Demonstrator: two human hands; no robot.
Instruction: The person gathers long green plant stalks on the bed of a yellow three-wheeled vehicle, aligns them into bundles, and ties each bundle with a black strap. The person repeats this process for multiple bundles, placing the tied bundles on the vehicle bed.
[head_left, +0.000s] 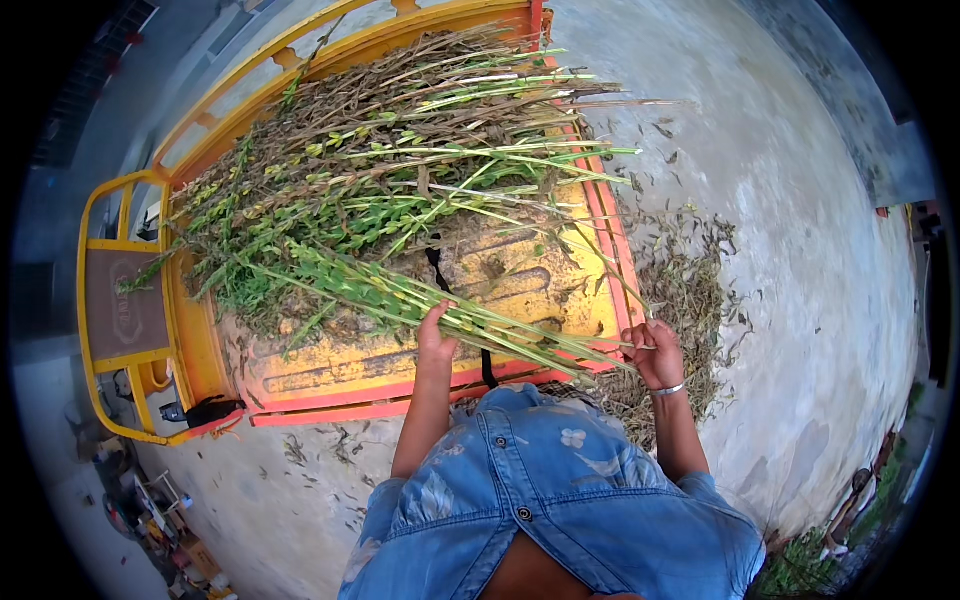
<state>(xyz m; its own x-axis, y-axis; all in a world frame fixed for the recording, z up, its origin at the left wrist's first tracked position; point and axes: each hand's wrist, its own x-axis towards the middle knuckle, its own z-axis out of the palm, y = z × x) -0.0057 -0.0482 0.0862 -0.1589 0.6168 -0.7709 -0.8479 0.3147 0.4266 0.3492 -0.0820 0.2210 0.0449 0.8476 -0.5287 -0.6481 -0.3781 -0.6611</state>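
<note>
A bundle of green leafy plant stalks (375, 289) lies slantwise in front of me, over the near part of a yellow cart bed (337, 367). My left hand (436, 330) is closed around the middle of this bundle, thumb on top. At the cut ends on the right, my right hand (654, 352) pinches a few stalk ends between its fingers; a bracelet is on that wrist. Beyond the bundle, a large heap of cut stalks (360, 150), partly green and partly dry brown, covers the far side of the bed, its stems pointing right.
Orange-red edging (622, 277) runs along the bed's rim. A yellow rail (247, 71) borders the far side and a yellow frame with a dark panel (124, 300) stands at left. Fallen dry leaves (682, 300) litter the concrete floor. A black strap (437, 262) crosses the bed.
</note>
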